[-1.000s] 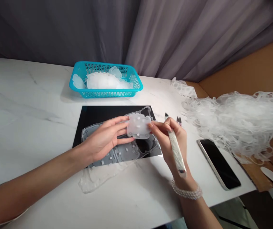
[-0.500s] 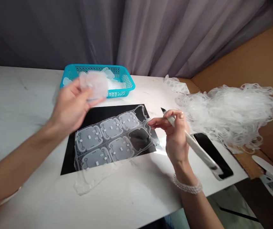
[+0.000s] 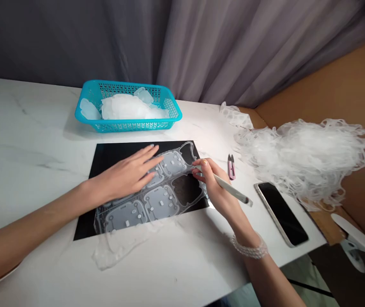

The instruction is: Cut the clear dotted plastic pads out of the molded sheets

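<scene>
My left hand (image 3: 131,172) lies flat on a clear molded silicone-like sheet (image 3: 161,202), fingers stretched out and holding nothing. The sheet has several rounded grey-looking panels and two cut-out openings at its right end. It rests on a black mat (image 3: 84,221), and its front edge hangs over onto the table. My right hand (image 3: 216,185) is closed around a slim white pen-like tool (image 3: 233,192). Its tip is hidden by my fingers, close to the sheet's right end between the two openings.
Behind the mat stands a blue plastic basket (image 3: 131,125) with translucent white pieces (image 3: 123,106). To the right are small pink thread snips (image 3: 231,167), a phone (image 3: 283,215) and a large heap of clear trimmings (image 3: 310,157) against a cardboard wall (image 3: 338,85).
My left hand has let go of a translucent piece over the basket and come down flat onto the sheet. My right hand has moved slightly left, lowering the tool toward the sheet.
</scene>
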The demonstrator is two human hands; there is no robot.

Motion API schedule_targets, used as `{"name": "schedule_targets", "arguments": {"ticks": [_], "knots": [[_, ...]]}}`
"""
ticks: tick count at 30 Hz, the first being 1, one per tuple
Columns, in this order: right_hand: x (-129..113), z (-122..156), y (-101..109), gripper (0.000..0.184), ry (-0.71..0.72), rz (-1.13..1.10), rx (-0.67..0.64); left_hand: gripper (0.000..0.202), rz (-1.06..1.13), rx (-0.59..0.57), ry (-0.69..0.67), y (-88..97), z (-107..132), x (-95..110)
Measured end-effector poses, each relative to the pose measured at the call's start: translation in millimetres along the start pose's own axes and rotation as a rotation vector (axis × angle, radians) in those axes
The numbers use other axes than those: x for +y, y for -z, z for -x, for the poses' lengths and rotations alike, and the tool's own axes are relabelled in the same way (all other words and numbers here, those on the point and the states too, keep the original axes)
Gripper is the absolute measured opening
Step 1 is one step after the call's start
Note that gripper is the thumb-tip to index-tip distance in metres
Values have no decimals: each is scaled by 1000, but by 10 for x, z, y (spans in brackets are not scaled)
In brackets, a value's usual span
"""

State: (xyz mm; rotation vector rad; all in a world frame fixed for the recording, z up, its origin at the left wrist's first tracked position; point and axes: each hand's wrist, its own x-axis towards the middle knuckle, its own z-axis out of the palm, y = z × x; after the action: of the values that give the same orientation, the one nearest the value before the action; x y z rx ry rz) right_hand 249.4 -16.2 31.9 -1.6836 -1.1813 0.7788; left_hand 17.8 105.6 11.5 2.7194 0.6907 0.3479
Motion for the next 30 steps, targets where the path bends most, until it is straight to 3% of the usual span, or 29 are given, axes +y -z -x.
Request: {"name": "schedule_targets", "arguments": {"ticks": [3,8,11,13,15,18,21,26,30], "knots": [[35,-39,-23,43,3,82,4,51,42,-19,37,-135,113,77],[13,-101,-11,38,135,182,-19,52,31,88,182,-289,228,372],[-45,-112,39,36,190,371,6,53,12,115,267,-361,301,581],[-73,-104,60,32,315,545,59,54,-25,112,289,-388,339,664],[-68,-91,53,24,527,684,13,55,-54,100,289,-398,362,696],[7,-93,3,20,781,821,-204,56,-68,80,270,-395,370,686],[114,-134,-51,21,844,922,-289,57,-61,67,261,-391,365,663],[183,-214,-74,21,889,967,-297,57,-15,95,261,-398,364,655],[154,-243,-70,22,971,1002,-285,55,-127,105,241,-414,364,664]]}}
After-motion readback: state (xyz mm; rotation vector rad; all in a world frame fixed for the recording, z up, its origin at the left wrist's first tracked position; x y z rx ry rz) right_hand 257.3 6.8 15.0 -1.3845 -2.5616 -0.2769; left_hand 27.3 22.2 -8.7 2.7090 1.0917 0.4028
